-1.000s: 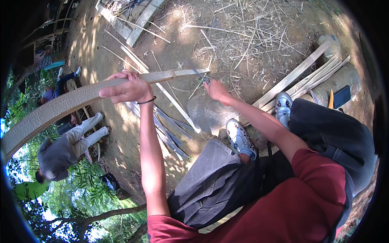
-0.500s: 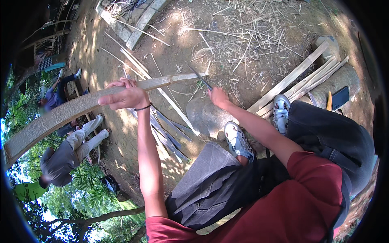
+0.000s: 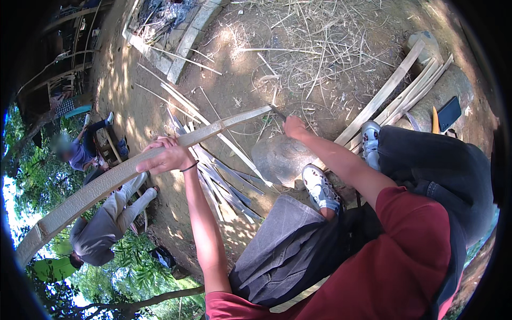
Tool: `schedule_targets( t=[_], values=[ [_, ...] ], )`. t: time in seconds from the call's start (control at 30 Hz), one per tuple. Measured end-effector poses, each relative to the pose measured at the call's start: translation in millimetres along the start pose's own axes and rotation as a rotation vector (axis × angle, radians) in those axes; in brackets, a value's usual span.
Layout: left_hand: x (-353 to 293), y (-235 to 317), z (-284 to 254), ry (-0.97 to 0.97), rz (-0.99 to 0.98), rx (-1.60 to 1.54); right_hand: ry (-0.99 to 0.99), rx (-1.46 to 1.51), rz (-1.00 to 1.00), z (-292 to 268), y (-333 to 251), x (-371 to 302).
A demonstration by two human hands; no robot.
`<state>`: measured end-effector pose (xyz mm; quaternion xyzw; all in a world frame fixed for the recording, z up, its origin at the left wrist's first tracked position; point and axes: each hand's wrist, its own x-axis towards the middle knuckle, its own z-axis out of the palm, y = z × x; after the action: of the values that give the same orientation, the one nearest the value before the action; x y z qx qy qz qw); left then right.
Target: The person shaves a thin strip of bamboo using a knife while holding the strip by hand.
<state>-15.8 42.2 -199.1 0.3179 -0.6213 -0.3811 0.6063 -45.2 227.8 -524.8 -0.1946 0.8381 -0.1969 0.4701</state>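
A long, pale bamboo strip point(image 3: 106, 182) with ridged joints runs from the far left edge up toward the middle of the head view. My left hand point(image 3: 168, 154) is closed round it, thumb on the near side. In my right hand point(image 3: 294, 128) is a knife point(image 3: 277, 112), its dark blade at the strip's narrow far tip. The blade appears to touch that tip, though the exact contact is too small to tell. My fingers hide the knife's handle.
Split strips point(image 3: 221, 181) lie piled beyond my left knee, beside a stone point(image 3: 280, 157). Longer slats point(image 3: 392, 88) lean on rocks at right, near a dark phone point(image 3: 448, 113). Shavings point(image 3: 336, 58) cover the ground ahead. Two people, one in grey point(image 3: 101, 229), one in purple point(image 3: 80, 154), are at left.
The knife's blade, pointing up and away from the strip's end before, now lies at the tip. My left hand and the strip sit lower in view, which has shifted slightly.
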Motion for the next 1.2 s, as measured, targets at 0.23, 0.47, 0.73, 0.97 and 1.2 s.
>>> schedule_targets(
  t=[0.23, 0.47, 0.73, 0.97, 1.2],
  values=[
    [-5.3, 12.5, 7.0, -0.008, -0.042, -0.079, 0.128, 0.144, -0.018, 19.3, -10.9, -18.6],
    [-6.0, 3.6, -3.8, -0.038, 0.025, -0.043, -0.135, 0.451, 0.107, -7.4, -14.2, 7.9],
    [-12.2, 12.6, 8.6, -0.007, -0.016, -0.023, 0.097, 0.079, 0.046, 17.4, -1.0, 14.0],
    [-6.6, 5.5, -1.7, -0.056, -0.016, -0.068, 0.044, 0.277, 0.065, 28.7, -1.9, -5.0],
    [-8.4, 4.1, 2.7, -0.033, 0.01, -0.05, -0.072, 0.246, 0.064, -1.8, -5.9, 13.4]
  ],
)
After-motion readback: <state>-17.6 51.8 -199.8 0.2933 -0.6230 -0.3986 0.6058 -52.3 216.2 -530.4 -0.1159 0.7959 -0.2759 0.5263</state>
